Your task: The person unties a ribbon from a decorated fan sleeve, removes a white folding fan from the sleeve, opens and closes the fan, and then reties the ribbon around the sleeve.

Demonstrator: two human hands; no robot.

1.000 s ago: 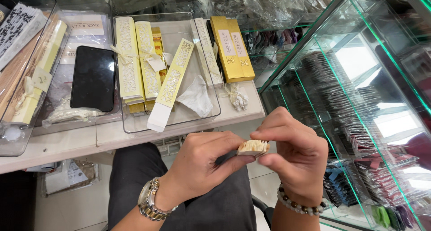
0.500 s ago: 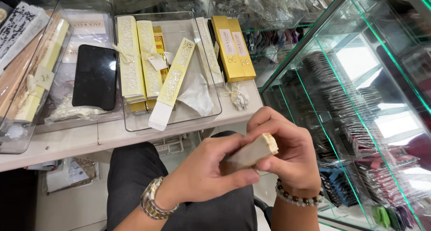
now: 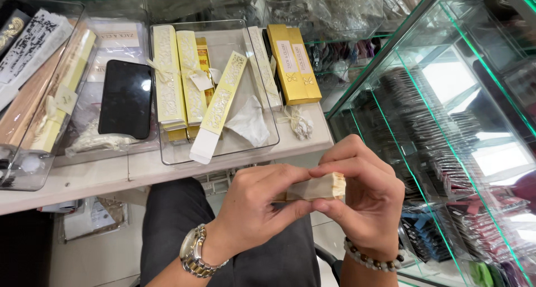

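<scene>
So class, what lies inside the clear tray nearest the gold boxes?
The clear tray holds upright cream-and-gold boxes, one open slanted box and crumpled white tissue. Yellow boxes beneath are mostly covered.

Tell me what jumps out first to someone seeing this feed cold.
Both hands meet low in the middle: the left hand and right hand pinch a folded cream-coloured fan above the lap. Behind them, on the counter, a clear tray holds long cream-and-gold boxes, with a black phone to its left.

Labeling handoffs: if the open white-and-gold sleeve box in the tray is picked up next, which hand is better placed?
Probably the left hand. It sits nearer the sleeve box in the clear tray, while the right hand pinches the folded fan at its end and could keep it.
</scene>
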